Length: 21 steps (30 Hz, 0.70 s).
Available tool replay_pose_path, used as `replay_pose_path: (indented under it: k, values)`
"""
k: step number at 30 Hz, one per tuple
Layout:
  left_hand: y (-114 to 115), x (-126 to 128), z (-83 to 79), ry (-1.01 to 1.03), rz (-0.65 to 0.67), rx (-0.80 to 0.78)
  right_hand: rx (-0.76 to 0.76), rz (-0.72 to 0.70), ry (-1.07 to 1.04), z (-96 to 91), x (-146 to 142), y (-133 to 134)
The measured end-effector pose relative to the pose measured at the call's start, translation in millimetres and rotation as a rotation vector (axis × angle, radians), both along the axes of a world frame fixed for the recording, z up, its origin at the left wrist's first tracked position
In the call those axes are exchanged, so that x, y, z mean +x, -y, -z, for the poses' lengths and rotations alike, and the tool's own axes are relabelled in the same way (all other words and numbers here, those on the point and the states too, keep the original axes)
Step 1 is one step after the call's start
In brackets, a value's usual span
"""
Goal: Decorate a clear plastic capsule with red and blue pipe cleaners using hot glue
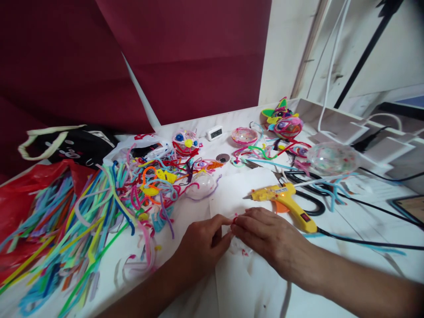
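Note:
My left hand (202,245) and my right hand (265,236) meet over a white sheet of paper (247,274) near the table's front. Both pinch a tiny red piece of pipe cleaner (235,219) between their fingertips. A yellow glue gun (285,198) lies just behind my right hand, nozzle pointing left, its black cord running off to the right. Small red scraps lie on the paper under my hands.
A big heap of coloured pipe cleaners (82,212) spills from a red bag (20,198) at left. Clear plastic balls (331,159), finished colourful figures (285,119), a small white clock (215,132), black scissors (308,198) and a black tote bag (76,143) sit further back.

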<state>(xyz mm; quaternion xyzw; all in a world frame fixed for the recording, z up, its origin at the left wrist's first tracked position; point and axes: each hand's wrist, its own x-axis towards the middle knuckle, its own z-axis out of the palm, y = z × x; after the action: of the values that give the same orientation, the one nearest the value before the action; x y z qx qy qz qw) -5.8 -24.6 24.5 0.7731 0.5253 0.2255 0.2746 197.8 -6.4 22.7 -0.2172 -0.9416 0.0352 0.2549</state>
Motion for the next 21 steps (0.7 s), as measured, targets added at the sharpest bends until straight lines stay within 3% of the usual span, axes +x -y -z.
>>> replay_pose_path:
  k: [21]
  values:
    - [1.9, 0.7, -1.4, -0.067, 0.036, 0.049, 0.063, -0.022, 0.011, -2.5, 2.0, -0.8]
